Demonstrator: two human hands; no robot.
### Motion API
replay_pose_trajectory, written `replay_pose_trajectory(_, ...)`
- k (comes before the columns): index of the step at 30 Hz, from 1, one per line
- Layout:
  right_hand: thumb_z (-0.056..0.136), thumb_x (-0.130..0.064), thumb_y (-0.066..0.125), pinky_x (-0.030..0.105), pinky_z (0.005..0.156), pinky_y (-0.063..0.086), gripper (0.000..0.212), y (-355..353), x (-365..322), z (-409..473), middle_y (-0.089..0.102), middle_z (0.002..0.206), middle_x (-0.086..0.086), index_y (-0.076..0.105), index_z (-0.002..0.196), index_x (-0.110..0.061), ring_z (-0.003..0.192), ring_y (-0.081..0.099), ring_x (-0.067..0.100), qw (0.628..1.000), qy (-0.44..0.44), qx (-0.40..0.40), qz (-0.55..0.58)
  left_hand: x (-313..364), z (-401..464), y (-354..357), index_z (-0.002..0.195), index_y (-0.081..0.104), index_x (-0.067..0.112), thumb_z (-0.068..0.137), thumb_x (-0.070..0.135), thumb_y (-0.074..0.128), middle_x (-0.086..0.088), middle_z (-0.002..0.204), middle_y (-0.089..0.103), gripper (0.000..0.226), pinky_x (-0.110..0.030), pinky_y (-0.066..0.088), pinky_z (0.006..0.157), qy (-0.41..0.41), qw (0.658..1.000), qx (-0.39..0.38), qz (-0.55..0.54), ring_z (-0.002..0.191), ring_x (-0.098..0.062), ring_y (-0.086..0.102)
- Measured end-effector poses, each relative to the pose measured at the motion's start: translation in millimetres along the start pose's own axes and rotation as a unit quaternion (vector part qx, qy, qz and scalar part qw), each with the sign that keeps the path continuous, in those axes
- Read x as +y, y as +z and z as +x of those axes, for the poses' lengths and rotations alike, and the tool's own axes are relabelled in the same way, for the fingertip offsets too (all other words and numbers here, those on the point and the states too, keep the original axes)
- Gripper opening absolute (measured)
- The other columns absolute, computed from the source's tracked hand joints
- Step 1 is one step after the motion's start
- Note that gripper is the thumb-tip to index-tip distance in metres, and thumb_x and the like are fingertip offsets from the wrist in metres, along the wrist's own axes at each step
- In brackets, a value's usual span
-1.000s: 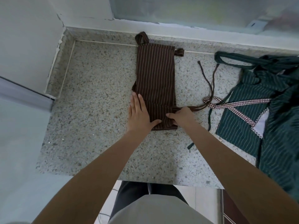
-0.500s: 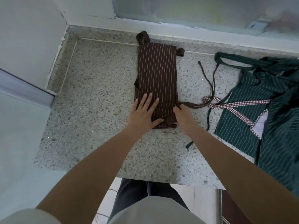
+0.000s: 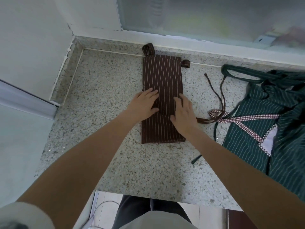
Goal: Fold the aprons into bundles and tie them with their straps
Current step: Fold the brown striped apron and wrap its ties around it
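A brown pinstriped apron (image 3: 162, 76) lies folded into a long narrow strip on the speckled stone counter (image 3: 102, 100), its neck loop at the far wall. My left hand (image 3: 145, 103) rests flat on the strip's middle, fingers spread. My right hand (image 3: 183, 113) lies flat beside it on the right half of the strip. Its brown straps (image 3: 217, 95) trail off to the right, beyond my right hand.
A dark green striped apron (image 3: 257, 123) with a red checkered strap (image 3: 244, 118) lies spread at the right side of the counter. A wall corner stands at the left, a frosted window at the back. The counter's front edge is close to my body.
Both hands slid away from me along the brown strip, from its near end to its middle. My right hand let go of the strap and now lies flat.
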State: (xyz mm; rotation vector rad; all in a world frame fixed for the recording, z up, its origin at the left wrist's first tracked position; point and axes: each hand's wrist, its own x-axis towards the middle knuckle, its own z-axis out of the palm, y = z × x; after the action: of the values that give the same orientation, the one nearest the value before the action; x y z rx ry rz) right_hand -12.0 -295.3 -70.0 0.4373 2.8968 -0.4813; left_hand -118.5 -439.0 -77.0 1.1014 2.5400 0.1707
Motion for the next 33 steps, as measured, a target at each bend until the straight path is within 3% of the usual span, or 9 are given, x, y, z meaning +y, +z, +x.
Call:
replay_pose_trajectory(5, 0.079, -0.049, 0.067, 0.033, 0.118, 0.001, 0.114, 2.6, 5.1, 28.5, -0.024, 0.155, 0.004, -0.015, 0.148, -0.009, 0.145, -0.016, 0.019, 0.969, -0.043, -0.243, -0.034, -19.0, 0.9, 13.9, 0.148, -0.014, 0.013, 0.075, 0.074, 0.048, 0.001, 0.156, -0.023, 0.114, -0.041, -0.006, 0.116, -0.051, 0.993, -0.099, 0.031, 0.143, -0.012, -0.018)
replay_pose_trajectory(10, 0.069, -0.058, 0.072, 0.039, 0.117, -0.002, 0.133, 0.6, 2.2, 36.4, -0.032, 0.151, 0.015, -0.024, 0.144, -0.004, 0.143, -0.021, 0.026, 0.964, 0.004, -0.245, -0.105, -27.2, 7.7, 10.6, 0.147, -0.019, 0.011, 0.056, 0.086, 0.052, -0.002, 0.154, -0.028, 0.138, -0.044, -0.010, 0.117, -0.081, 0.991, -0.099, 0.029, 0.144, -0.016, -0.018)
replay_pose_trajectory(13, 0.062, -0.063, 0.074, 0.040, 0.117, -0.005, 0.143, -2.1, -0.6, 46.4, -0.035, 0.148, 0.019, -0.028, 0.142, -0.002, 0.142, -0.024, 0.030, 0.957, 0.009, -0.255, -0.139, -23.5, 15.9, 0.6, 0.150, 0.009, 0.014, 0.064, 0.080, 0.056, -0.004, 0.158, 0.005, 0.118, -0.042, 0.008, 0.118, -0.118, 0.989, -0.007, -0.094, 0.144, -0.022, 0.009)
replay_pose_trajectory(16, 0.060, -0.062, 0.076, 0.041, 0.118, -0.004, 0.145, -2.1, -2.9, 50.8, -0.035, 0.148, 0.019, -0.028, 0.142, -0.002, 0.142, -0.024, 0.030, 0.953, 0.014, -0.266, -0.142, -25.0, 44.8, -16.7, 0.146, 0.024, 0.011, 0.078, 0.057, 0.065, -0.012, 0.146, 0.027, 0.092, -0.038, 0.030, 0.110, -0.211, 0.895, 0.090, -0.382, 0.134, -0.026, 0.032)
replay_pose_trajectory(20, 0.060, -0.063, 0.076, 0.041, 0.118, -0.002, 0.145, -3.9, -4.2, 49.7, -0.034, 0.149, 0.019, -0.026, 0.143, -0.002, 0.142, -0.021, 0.031, 0.954, 0.017, -0.261, -0.148, -36.3, 87.1, -37.7, 0.145, 0.022, 0.003, 0.079, 0.044, 0.070, -0.015, 0.145, 0.033, 0.091, -0.035, 0.036, 0.105, -0.265, 0.837, 0.063, -0.475, 0.132, -0.028, 0.038)
replay_pose_trajectory(24, 0.059, -0.059, 0.078, 0.043, 0.118, -0.001, 0.146, -5.6, -11.1, 53.4, -0.036, 0.147, 0.020, -0.028, 0.141, -0.001, 0.141, -0.024, 0.032, 0.949, 0.033, -0.276, -0.152, -42.4, 110.3, -63.2, 0.137, 0.041, 0.003, 0.078, 0.035, 0.073, -0.011, 0.138, 0.049, 0.075, -0.032, 0.042, 0.097, -0.296, 0.744, 0.007, -0.599, 0.123, -0.025, 0.050)
replay_pose_trajectory(29, 0.062, -0.055, 0.079, 0.041, 0.117, 0.000, 0.141, -9.9, -23.0, 56.3, -0.032, 0.149, 0.021, -0.021, 0.143, 0.004, 0.143, -0.019, 0.033, 0.940, 0.039, -0.282, -0.185, -35.3, 121.9, -82.0, 0.125, 0.055, 0.011, 0.084, 0.029, 0.069, -0.009, 0.128, 0.057, 0.047, -0.033, 0.047, 0.084, -0.266, 0.728, -0.065, -0.628, 0.104, -0.021, 0.058)
replay_pose_trajectory(31, 0.062, -0.057, 0.078, 0.040, 0.117, 0.009, 0.135, -13.2, -25.8, 53.8, -0.023, 0.153, 0.017, -0.008, 0.146, 0.004, 0.144, -0.007, 0.031, 0.943, 0.020, -0.268, -0.198, -31.4, 120.7, -84.8, 0.122, 0.057, 0.011, 0.086, 0.024, 0.067, -0.010, 0.124, 0.059, 0.039, -0.031, 0.048, 0.073, -0.248, 0.720, -0.058, -0.645, 0.095, -0.019, 0.060)
replay_pose_trajectory(33, 0.059, -0.056, 0.080, 0.040, 0.115, 0.020, 0.135, -14.3, -24.5, 51.6, -0.015, 0.154, 0.013, -0.003, 0.147, 0.002, 0.142, 0.003, 0.028, 0.951, 0.021, -0.254, -0.177, -27.8, 117.1, -87.1, 0.122, 0.057, 0.011, 0.087, 0.019, 0.066, -0.009, 0.122, 0.060, 0.037, -0.030, 0.047, 0.076, -0.231, 0.726, -0.035, -0.647, 0.093, -0.018, 0.059)
